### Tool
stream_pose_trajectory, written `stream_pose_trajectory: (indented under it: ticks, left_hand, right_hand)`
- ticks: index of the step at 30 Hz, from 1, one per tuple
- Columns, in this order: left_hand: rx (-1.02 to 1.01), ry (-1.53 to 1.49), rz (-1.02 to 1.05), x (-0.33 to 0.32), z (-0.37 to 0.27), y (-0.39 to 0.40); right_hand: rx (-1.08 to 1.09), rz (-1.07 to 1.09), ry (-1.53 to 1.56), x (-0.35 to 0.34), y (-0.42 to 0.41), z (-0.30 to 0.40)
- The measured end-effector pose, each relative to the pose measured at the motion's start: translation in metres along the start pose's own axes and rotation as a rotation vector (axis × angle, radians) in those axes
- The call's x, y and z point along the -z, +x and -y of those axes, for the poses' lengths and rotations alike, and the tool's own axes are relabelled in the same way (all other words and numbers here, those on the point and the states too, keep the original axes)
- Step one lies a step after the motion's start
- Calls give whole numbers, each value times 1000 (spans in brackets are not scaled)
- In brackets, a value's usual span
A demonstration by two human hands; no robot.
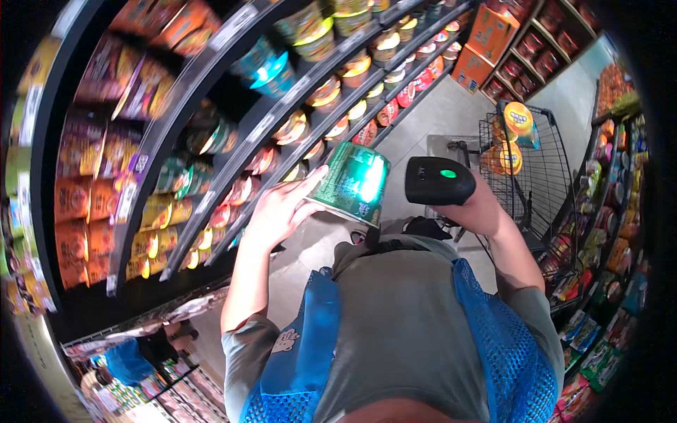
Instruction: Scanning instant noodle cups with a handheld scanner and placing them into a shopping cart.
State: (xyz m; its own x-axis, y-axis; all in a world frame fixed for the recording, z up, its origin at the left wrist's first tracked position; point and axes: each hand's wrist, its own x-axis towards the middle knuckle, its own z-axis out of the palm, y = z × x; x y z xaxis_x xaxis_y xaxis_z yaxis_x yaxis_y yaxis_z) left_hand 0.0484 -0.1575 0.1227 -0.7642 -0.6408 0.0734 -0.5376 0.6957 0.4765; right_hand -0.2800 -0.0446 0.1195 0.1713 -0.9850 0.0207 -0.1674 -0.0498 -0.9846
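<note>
My left hand (285, 211) holds a green instant noodle cup (349, 182) by its side, tilted, in front of my chest. A bright white-green light falls on the cup's printed side. In my right hand (473, 211) is a black handheld barcode scanner (440, 181), its head turned towards the cup and a green light lit on top. A small gap lies between scanner and cup. The scanner's handle is mostly hidden beneath its head and my hand.
Shelves of noodle cups (288, 127) and packs run along the left. A wire shopping cart (550, 158) with several yellow-lidded cups stands at the right, beside more shelves (603, 232). Orange cartons (484, 47) stand ahead. A person in blue (127, 362) is at the lower left.
</note>
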Motion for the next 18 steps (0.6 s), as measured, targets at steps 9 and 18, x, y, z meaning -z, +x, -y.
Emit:
stream_pose_trajectory:
  ticks: [9, 18]
  left_hand:
    - [187, 63, -102, 37, 53, -131]
    - [262, 124, -235, 47, 66, -167]
  right_hand:
    - [-69, 228, -119, -112, 66, 28]
    - [197, 380, -361, -134, 121, 44]
